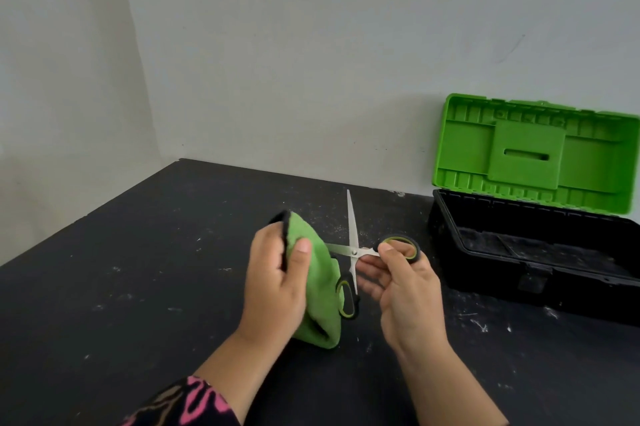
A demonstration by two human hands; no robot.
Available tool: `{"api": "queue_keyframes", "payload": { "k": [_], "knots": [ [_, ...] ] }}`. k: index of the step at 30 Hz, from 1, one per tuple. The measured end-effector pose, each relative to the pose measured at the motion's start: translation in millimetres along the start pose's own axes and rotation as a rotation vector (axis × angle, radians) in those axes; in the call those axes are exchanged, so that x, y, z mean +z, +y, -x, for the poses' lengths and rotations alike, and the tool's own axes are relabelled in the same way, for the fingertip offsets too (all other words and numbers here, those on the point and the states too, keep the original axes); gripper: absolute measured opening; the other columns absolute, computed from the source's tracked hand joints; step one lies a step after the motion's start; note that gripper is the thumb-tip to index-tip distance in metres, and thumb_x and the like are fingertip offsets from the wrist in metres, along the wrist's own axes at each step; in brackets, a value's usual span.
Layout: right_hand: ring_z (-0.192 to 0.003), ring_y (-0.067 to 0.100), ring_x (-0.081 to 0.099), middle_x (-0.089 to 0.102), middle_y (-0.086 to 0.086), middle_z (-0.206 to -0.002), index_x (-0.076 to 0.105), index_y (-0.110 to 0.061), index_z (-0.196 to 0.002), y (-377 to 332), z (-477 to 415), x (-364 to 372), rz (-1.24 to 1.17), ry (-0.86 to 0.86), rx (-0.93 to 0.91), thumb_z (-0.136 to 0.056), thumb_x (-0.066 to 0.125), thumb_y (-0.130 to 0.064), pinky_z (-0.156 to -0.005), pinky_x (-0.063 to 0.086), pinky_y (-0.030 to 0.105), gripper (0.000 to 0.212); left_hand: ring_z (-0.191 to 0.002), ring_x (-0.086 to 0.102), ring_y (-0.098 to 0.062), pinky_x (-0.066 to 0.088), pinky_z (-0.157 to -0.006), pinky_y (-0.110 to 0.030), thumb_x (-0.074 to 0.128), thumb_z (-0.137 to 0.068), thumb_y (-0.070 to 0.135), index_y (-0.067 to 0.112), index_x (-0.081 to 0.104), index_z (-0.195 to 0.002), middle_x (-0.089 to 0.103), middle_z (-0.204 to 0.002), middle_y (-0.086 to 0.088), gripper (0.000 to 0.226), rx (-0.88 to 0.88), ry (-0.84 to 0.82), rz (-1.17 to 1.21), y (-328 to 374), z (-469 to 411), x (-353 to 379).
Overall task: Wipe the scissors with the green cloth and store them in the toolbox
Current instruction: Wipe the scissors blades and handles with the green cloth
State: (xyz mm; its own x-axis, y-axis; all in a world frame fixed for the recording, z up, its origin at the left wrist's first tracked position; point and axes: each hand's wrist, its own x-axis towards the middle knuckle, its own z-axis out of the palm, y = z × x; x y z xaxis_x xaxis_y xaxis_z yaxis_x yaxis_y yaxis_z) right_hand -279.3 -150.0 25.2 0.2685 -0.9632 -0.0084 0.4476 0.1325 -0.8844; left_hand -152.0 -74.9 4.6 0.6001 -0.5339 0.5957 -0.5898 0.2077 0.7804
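The scissors [353,250] are in my hands, held over the table [138,269], a little way left of the toolbox [502,283] and not touching it. They are wide open, like an X. One blade points away from me at the wall [311,62]. The other blade goes into the cloth [313,287], on the side far from the toolbox.

My right hand [405,290] pinches the handle loop nearest the toolbox with thumb and fingers. The other loop hangs down beside the cloth. My left hand [277,280] grips the green cloth, with my thumb pressing it down where the blade goes in. A pink and black sleeve [187,405] shows on that arm.

The toolbox is black and sits at the back of the table. Its green lid [533,152] is open and stands up by the wall.

The table is black, with white scratches and little white specks all over. The wall is plain and pale grey, with a corner far left of the toolbox.
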Motion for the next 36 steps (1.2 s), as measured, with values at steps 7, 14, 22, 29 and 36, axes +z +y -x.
{"api": "queue_keyframes", "payload": {
  "k": [7, 14, 22, 29, 36],
  "knots": [
    [-0.073, 0.026, 0.066, 0.065, 0.013, -0.076, 0.056, -0.014, -0.085, 5.9, 8.7, 6.0, 0.067, -0.042, -0.038, -0.09, 0.056, -0.009, -0.06, 0.054, 0.034, 0.007, -0.109, 0.052, 0.005, 0.039, -0.092, -0.007, 0.061, -0.09, 0.016, 0.017, 0.056, -0.126, 0.058, -0.114, 0.015, 0.036, 0.129, -0.127, -0.12, -1.9, 9.3, 14.6],
    [-0.069, 0.026, 0.066, 0.066, 0.013, -0.072, 0.057, -0.012, -0.085, 4.0, 13.1, 8.4, 0.057, -0.032, -0.051, -0.09, 0.056, -0.006, -0.06, 0.056, 0.034, 0.008, -0.105, 0.059, -0.004, 0.045, -0.09, -0.016, 0.058, -0.081, 0.009, 0.02, 0.068, -0.112, 0.063, -0.114, 0.012, 0.034, 0.253, -0.196, -0.251, -4.8, 5.7, 13.9],
    [-0.065, 0.021, 0.066, 0.066, 0.01, -0.07, 0.057, -0.011, -0.084, 4.0, 16.9, 11.7, 0.091, -0.056, -0.034, -0.09, 0.056, -0.005, -0.055, 0.054, 0.03, 0.008, -0.094, 0.059, -0.008, 0.05, -0.076, -0.024, 0.051, -0.084, 0.015, 0.02, 0.066, -0.105, 0.062, -0.105, 0.011, 0.026, 0.308, -0.181, -0.33, -0.9, 8.4, 10.3],
    [-0.065, 0.021, 0.066, 0.067, 0.009, -0.068, 0.059, -0.008, -0.086, 4.2, 19.7, 10.8, 0.12, -0.074, -0.053, -0.09, 0.056, -0.004, -0.056, 0.054, 0.029, 0.007, -0.089, 0.058, -0.008, 0.05, -0.069, -0.028, 0.045, -0.08, 0.011, 0.021, 0.064, -0.099, 0.06, -0.099, 0.012, 0.028, 0.272, -0.186, -0.356, 0.0, 6.4, 13.5],
    [-0.066, 0.022, 0.066, 0.068, 0.012, -0.071, 0.058, -0.009, -0.084, 2.9, 19.6, 10.7, 0.117, -0.062, -0.061, -0.09, 0.056, -0.004, -0.056, 0.054, 0.031, 0.008, -0.085, 0.059, -0.011, 0.052, -0.064, -0.034, 0.053, -0.079, 0.004, 0.019, 0.063, -0.096, 0.059, -0.097, 0.01, 0.025, 0.217, -0.162, -0.37, -2.2, 5.2, 10.3]
  ]
}}
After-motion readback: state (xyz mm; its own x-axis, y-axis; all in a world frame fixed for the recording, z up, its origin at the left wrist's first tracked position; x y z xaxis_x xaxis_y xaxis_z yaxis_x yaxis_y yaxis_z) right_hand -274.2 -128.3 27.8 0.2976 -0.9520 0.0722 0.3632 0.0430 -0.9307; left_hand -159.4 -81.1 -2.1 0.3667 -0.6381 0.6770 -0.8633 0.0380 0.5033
